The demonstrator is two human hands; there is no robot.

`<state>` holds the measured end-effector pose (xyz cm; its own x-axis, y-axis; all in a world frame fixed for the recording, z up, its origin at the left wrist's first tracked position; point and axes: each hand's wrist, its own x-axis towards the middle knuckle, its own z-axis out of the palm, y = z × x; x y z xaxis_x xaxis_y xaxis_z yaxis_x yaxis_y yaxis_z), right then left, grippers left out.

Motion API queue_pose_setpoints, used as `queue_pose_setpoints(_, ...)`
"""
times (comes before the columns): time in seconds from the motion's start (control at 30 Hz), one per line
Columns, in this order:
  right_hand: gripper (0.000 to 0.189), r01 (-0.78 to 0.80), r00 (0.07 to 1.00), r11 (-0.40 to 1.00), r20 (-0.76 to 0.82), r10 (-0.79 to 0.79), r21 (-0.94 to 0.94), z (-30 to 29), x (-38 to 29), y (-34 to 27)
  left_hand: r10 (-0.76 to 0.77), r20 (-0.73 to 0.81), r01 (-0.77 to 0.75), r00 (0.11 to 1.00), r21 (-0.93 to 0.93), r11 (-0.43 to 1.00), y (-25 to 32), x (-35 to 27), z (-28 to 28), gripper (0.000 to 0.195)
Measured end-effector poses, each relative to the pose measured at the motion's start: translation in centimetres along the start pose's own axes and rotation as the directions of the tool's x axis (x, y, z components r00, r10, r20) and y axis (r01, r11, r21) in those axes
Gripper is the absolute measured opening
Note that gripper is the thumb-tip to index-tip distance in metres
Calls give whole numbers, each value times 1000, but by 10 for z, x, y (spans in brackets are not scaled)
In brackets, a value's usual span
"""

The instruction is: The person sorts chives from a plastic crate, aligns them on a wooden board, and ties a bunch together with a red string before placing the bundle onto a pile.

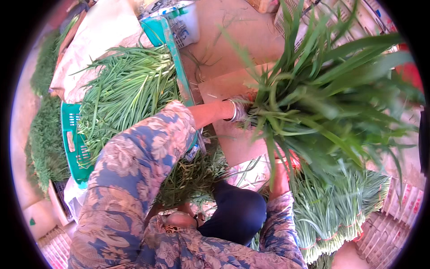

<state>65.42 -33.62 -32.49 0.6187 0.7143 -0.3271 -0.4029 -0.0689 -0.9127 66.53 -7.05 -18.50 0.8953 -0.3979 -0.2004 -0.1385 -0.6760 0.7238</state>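
Note:
A large bunch of long green leafy stalks (pixel 322 104), blurred in part, spreads across the right of the head view. My left hand (pixel 247 102), in a greyish wrist covering with a bangle, is at the base of this bunch and holds it; its fingers are mostly hidden by leaves. My right hand (pixel 291 159) is below the bunch, largely covered by leaves, with something red at it; its grip cannot be made out. Tied bundles of green stalks (pixel 332 215) with red bands lie beside my right forearm. Loose green stalks (pixel 131 87) fill a green plastic crate on the left.
The green plastic crate (pixel 181 72) stands left of a flat board (pixel 231 144). Leaf scraps (pixel 188 181) lie near my knees. Dark green feathery bunches (pixel 48 141) are at far left, a whitish sack (pixel 90 43) behind the crate. Pale plastic crates (pixel 386 232) stand at lower right.

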Motion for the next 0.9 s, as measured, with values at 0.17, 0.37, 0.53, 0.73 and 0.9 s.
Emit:
queue_pose_setpoints(0.17,47,-4,1000,1000,14,5,-16,-15,7,-9,-105,72,120,992,-256,959,4,7,-7,66)
queue_pose_setpoints(0.37,48,-35,993,985,105,54,-171,-11,14,-25,-242,334,396,911,-542,741,21,-5,-24,70)
queue_pose_setpoints(0.53,36,25,999,910,-25,-39,-415,61,-21,-153,-268,-51,270,962,313,911,96,-42,-66,98)
queue_pose_setpoints(0.73,31,-119,971,992,-203,125,43,55,-7,-130,-356,-61,337,933,-209,918,79,-53,-23,91)
queue_pose_setpoints(0.9,29,-108,949,825,-188,251,555,48,46,-63,-618,-111,516,779,-447,731,46,-17,14,75)
